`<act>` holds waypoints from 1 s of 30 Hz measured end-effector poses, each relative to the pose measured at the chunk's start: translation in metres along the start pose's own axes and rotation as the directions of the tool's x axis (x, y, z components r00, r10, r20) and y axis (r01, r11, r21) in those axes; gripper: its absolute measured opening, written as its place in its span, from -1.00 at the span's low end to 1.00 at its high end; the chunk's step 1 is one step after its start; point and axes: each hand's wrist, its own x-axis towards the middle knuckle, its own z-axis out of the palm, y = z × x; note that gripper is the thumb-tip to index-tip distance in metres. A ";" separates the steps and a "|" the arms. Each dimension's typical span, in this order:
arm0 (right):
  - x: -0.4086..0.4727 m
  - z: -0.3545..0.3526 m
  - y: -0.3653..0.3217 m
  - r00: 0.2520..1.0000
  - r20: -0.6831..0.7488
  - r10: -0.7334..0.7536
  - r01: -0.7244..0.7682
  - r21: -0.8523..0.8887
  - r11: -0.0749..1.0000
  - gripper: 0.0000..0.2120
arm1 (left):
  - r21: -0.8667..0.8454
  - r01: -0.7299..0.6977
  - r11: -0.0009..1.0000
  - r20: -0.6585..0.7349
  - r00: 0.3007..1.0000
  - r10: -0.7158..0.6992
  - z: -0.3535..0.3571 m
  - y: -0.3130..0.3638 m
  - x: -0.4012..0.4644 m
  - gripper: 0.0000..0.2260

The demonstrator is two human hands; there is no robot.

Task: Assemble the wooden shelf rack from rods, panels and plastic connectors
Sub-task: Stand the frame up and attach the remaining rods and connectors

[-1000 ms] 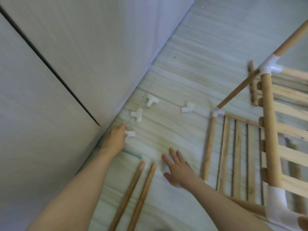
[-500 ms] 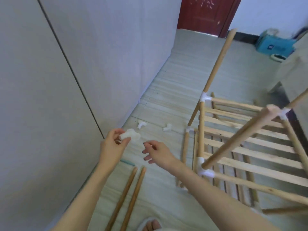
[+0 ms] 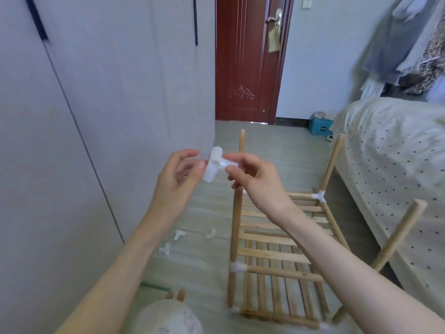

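Observation:
A white plastic T-connector (image 3: pixel 215 165) is held up in front of me between both hands. My left hand (image 3: pixel 178 179) pinches its left side, and my right hand (image 3: pixel 255 179) pinches its right stub with thumb and forefinger. Below and to the right stands the partly built wooden rack (image 3: pixel 277 256), with upright rods, slatted panels and white corner connectors. A tall upright rod (image 3: pixel 237 213) of the rack rises just behind my right hand. Three loose white connectors (image 3: pixel 179 235) lie on the floor. Two loose rods' ends (image 3: pixel 177 295) show near the bottom.
A grey wardrobe wall (image 3: pixel 96 116) runs along the left. A red-brown door (image 3: pixel 245 59) stands at the far end. A bed with a dotted cover (image 3: pixel 395 165) fills the right side. A teal box (image 3: pixel 319 126) sits near the door.
My view has tilted up from the floor. My left hand lifted the connector from the floor to chest height, and my right hand came up and took hold of its other side.

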 end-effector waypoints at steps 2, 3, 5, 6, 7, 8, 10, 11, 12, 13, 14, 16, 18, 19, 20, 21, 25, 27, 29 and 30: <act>-0.005 -0.022 -0.001 1.000 -0.022 0.008 -0.008 -0.012 1.000 -0.84 | -0.007 0.052 0.999 0.076 0.996 -0.051 0.019 0.007 0.002 -0.80; -0.007 -0.031 0.000 0.999 -0.037 0.022 -0.021 0.010 1.000 -0.85 | -0.010 0.068 0.998 0.108 0.992 -0.066 0.028 0.009 0.002 -0.77; -0.009 -0.045 0.006 0.996 -0.078 0.042 -0.037 0.062 0.997 -0.88 | 0.000 0.088 0.996 0.142 0.986 -0.087 0.045 0.009 0.005 -0.75; -0.010 -0.049 0.011 0.994 -0.094 0.047 -0.040 0.073 0.997 -0.89 | 0.021 0.093 0.995 0.151 0.984 -0.095 0.052 0.008 0.006 -0.73; -0.010 -0.052 0.016 0.993 -0.103 0.054 -0.046 0.077 0.996 -0.90 | 0.052 0.096 0.994 0.157 0.982 -0.103 0.058 0.005 0.006 -0.73; -0.010 -0.053 0.022 0.993 -0.106 0.060 -0.052 0.080 0.995 -0.90 | 0.084 0.100 0.991 0.156 0.981 -0.112 0.062 0.002 0.006 -0.73; -0.008 -0.052 0.032 0.994 -0.098 0.055 -0.047 0.083 0.995 -0.89 | 0.092 0.119 0.989 0.128 0.983 -0.130 0.064 -0.006 0.006 -0.74; -0.005 -0.050 0.035 0.995 -0.090 0.044 -0.037 0.075 0.997 -0.89 | 0.075 0.128 0.989 0.109 0.985 -0.136 0.063 -0.009 0.007 -0.75; -0.003 -0.048 0.038 0.996 -0.084 0.030 -0.025 0.063 0.998 -0.87 | 0.066 0.133 0.989 0.094 0.986 -0.139 0.062 -0.012 0.008 -0.75; 0.000 -0.047 0.039 0.997 -0.081 0.018 -0.013 0.054 0.998 -0.86 | 0.067 0.131 0.989 0.085 0.987 -0.136 0.062 -0.013 0.009 -0.74; 0.003 -0.046 0.041 0.997 -0.080 0.007 -0.004 0.046 0.999 -0.85 | 0.073 0.123 0.990 0.082 0.988 -0.129 0.062 -0.014 0.010 -0.74; 0.006 -0.045 0.044 0.997 -0.080 -0.002 0.005 0.031 1.000 -0.85 | 0.086 0.107 0.991 0.078 0.990 -0.114 0.062 -0.017 0.010 -0.74; 0.008 -0.045 0.047 0.996 -0.087 -0.001 0.003 0.027 1.000 -0.85 | 0.112 0.094 0.989 0.073 0.992 -0.103 0.063 -0.018 0.010 -0.74; 0.008 -0.045 0.047 0.996 -0.090 0.000 0.003 0.027 1.000 -0.85 | 0.122 0.089 0.989 0.069 0.993 -0.097 0.063 -0.019 0.009 -0.74; 0.008 -0.045 0.048 0.996 -0.091 -0.004 0.006 0.026 1.000 -0.84 | 0.125 0.081 0.989 0.066 0.994 -0.089 0.063 -0.020 0.009 -0.73; 0.007 -0.045 0.048 0.996 -0.090 -0.008 0.010 0.022 1.000 -0.84 | 0.126 0.070 0.990 0.063 0.995 -0.079 0.062 -0.020 0.009 -0.73; 0.008 -0.040 0.046 0.996 -0.085 -0.033 0.033 -0.012 0.999 -0.85 | 0.137 0.029 0.990 0.073 0.997 -0.039 0.057 -0.025 0.007 -0.71; 0.008 -0.037 0.048 0.996 -0.073 -0.046 0.043 -0.048 0.998 -0.85 | 0.152 0.021 0.988 0.088 0.996 -0.035 0.053 -0.028 0.006 -0.70; 0.006 -0.036 0.049 0.997 -0.059 -0.055 0.051 -0.069 0.996 -0.86 | 0.173 0.030 0.984 0.106 0.993 -0.049 0.050 -0.031 0.004 -0.65; 0.006 -0.036 0.050 0.997 -0.056 -0.059 0.055 -0.073 0.996 -0.86 | 0.185 0.041 0.982 0.116 0.991 -0.063 0.049 -0.034 0.003 -0.62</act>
